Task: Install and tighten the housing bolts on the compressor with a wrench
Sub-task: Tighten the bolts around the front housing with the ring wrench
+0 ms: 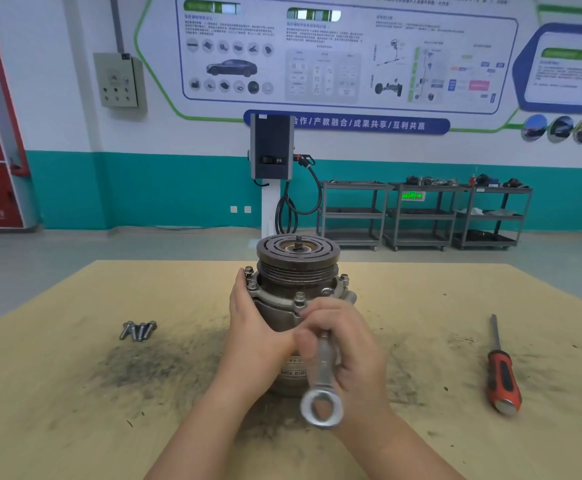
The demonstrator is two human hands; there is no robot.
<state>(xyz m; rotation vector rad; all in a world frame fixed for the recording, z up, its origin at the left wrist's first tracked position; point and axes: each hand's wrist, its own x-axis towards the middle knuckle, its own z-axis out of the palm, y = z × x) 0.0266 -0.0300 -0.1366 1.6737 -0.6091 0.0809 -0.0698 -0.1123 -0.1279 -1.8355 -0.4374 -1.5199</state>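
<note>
2 hands on compressor [293, 299] atop grimy tan table [74, 393], left hand [253, 327] cupping housing, right hand [346, 344] gripping wrench [322, 379], teal-banded wall [144, 192]

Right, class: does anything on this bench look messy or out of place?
Dark grime is smeared across the table, thickest around the compressor and below the four loose bolts. The screwdriver lies tidily aside.
</note>
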